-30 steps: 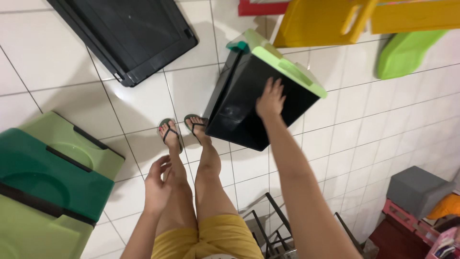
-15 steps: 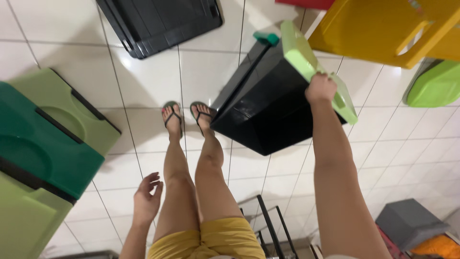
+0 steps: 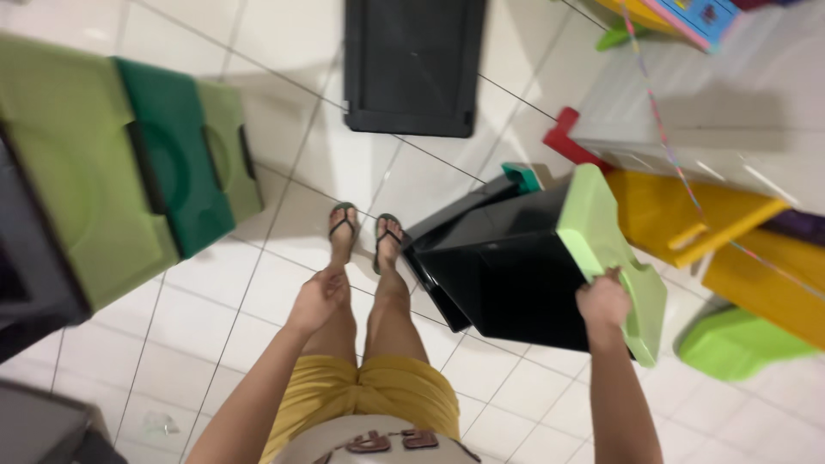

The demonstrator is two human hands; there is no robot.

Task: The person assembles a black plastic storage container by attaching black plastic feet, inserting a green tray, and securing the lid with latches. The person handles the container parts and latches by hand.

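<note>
— So where's the black bin (image 3: 507, 275) now?

— Tipped on its edge on the tiled floor (image 3: 284, 215), just right of the person's sandalled feet (image 3: 365, 230). The right hand (image 3: 603, 301) has its fingers clenched on the light green lid (image 3: 606, 249), which hangs open off the upper side.

— And the left hand (image 3: 318, 296)?

— Hanging loose by the thigh, fingers released, holding nothing.

— What worries you?

— The whole bin seems to hang from that lid grip. If the lid's hinge gives or the fingers slip, I'd judge the bin drops back toward the toes. Another black bin (image 3: 412, 64) lies ahead and a green-lidded bin (image 3: 163, 172) sits near on the left, so a swing could knock either.
</note>
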